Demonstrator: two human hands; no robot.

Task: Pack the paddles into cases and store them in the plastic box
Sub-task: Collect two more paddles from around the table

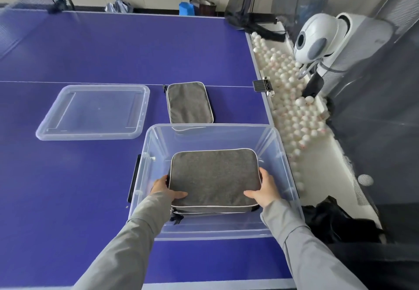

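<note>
— Blue table-tennis tabletop [68,176] right under us, a white line running across it. How far along is the packing?

— About halfway, I'd judge. Nearest us, the left hand [166,190] and the right hand [264,191] each grip one side of a grey case [214,176], thumbs lying on its top, fingers curled round its edges. The case is inside the clear plastic box [215,228], down between the walls. Whether it rests on the bottom or hangs just above it, I cannot tell.

— Is a paddle in it?

— No paddle shows anywhere. The case looks closed, with a dark pull tab at its near left corner, so I'd guess one is inside, but that is only a guess.

— What's left?

— Just beyond the box's far wall a second grey case [189,102] lies flat on the tabletop, closed too by the look of it. That one has yet to go in. To its left, apart from the box, the clear lid [94,112] lies by itself, so the box is uncovered.

— Any brand or writing?

— None I can read. Cases, box and lid all look plain from this view.

— And further out?

— Off the right edge there is a trough of white balls [292,117], and behind it a white ball machine [317,38]. No legible label there either.
</note>
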